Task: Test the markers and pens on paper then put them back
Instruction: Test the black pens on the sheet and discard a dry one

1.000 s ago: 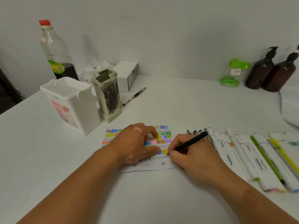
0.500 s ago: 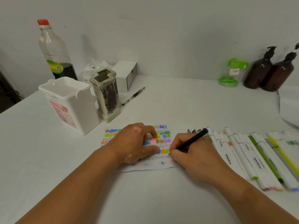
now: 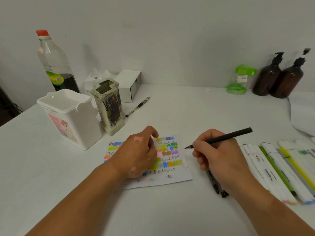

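The right hand (image 3: 219, 157) pinches the slim matte-black pen (image 3: 226, 137), likely light and stiff, near its tip, just off the scribbled white paper (image 3: 170, 178) that the left hand (image 3: 138, 154) presses flat with relaxed fingers toward the worktop's front edge.

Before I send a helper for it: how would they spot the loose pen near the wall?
Find the white box against the back wall. A thin pen lies slanted before it, right of the ceramic holder. Unlike the fat white markers, it lies alone, with a black grip.

Seemingly a home craft desk: a plain white tabletop (image 3: 187, 113) against a bare white wall (image 3: 170, 40), white-barrelled markers (image 3: 279, 165) along its right edge, brown plastic pump bottles (image 3: 265, 79) at its far-right corner.
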### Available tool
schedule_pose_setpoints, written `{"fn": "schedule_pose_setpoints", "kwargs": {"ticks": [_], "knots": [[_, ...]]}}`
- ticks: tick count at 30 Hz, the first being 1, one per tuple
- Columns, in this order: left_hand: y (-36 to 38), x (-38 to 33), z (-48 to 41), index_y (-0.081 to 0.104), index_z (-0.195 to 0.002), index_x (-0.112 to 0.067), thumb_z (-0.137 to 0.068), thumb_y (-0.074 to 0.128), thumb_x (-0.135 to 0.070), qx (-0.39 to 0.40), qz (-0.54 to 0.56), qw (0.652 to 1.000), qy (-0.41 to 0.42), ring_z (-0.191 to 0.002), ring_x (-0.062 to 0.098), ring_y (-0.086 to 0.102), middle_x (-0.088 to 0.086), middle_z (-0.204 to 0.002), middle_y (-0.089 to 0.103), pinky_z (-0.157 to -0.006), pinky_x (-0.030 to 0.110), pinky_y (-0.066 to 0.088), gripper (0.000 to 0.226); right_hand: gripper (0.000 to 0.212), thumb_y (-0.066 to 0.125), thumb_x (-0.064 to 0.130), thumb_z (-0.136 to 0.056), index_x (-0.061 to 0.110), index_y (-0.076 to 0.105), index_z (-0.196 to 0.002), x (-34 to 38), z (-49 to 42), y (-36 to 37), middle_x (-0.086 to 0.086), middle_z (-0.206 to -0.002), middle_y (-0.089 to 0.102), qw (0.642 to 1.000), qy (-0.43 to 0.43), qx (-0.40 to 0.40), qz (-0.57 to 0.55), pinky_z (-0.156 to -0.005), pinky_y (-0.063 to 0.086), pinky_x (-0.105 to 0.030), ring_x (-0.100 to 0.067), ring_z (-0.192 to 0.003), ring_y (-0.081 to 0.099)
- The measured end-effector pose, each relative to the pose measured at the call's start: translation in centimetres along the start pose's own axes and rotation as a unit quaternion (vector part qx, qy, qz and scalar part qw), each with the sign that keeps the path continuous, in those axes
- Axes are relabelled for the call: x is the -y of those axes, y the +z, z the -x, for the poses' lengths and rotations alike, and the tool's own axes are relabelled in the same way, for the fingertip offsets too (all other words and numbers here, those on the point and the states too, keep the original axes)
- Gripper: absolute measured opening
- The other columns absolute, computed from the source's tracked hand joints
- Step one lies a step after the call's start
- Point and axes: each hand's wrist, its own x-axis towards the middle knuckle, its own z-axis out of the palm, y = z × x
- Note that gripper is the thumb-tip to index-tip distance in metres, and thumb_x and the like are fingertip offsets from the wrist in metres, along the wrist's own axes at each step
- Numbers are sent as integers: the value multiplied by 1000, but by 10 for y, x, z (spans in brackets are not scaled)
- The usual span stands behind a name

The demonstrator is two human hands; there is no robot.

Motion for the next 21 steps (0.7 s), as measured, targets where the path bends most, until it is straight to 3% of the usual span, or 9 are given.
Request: {"fn": "schedule_pose_setpoints", "kwargs": {"ticks": [3,5,8,10,12,17,21], "knots": [[-2,-5,2,47,-110,-36,-101,46,-10,-24,66,997,-17,-80,9,60,-16,-100,60,-57,19,53,28,21,71,4,-89,19,70,-73,0,-1,-4,-7,-63,68,999,-5,15,-35,-47,48,-22,-15,-51,60],[-1,-9,4,51,-106,-40,-102,47,-13,-38,87,995,-31,-78,7,60,-19,-102,59,-54,14,49,28,20,69,4,-89,18,72,-74,2,-2,-5,-9,-65,68,997,3,27,-77,-49,49,-23,-17,-54,61],[0,-14,7,57,-104,-49,-99,58,-20,-76,113,991,-4,-90,-2,61,-20,-103,60,-68,8,50,30,11,63,14,-77,18,71,-71,5,-3,-7,-14,-67,68,984,22,35,-171,-49,50,-26,-20,-55,60],[-1,-15,8,61,-108,-51,-95,64,-21,-96,142,985,28,-98,0,62,-21,-101,62,-83,16,54,33,12,61,14,-73,19,69,-67,6,-4,-7,-15,-66,67,978,19,34,-203,-47,49,-27,-20,-52,59],[-1,-17,9,64,-114,-47,-92,68,-18,-85,183,978,42,-99,6,65,-19,-98,65,-88,26,56,38,11,63,13,-74,19,70,-68,6,-4,-8,-14,-66,67,979,2,35,-203,-47,49,-27,-20,-52,59],[1,-21,10,65,-112,-43,-73,74,-31,-63,250,965,36,-99,14,69,-11,-96,70,-89,32,59,42,11,64,12,-76,16,74,-75,4,-3,-10,-15,-67,68,974,-13,51,-220,-50,51,-27,-20,-56,62],[1,-22,11,66,-107,-45,-69,76,-31,-60,264,962,39,-98,14,70,-9,-96,72,-89,33,59,42,12,63,13,-76,15,75,-76,3,-2,-9,-14,-68,69,976,-16,64,-208,-51,51,-27,-21,-56,62]]}}
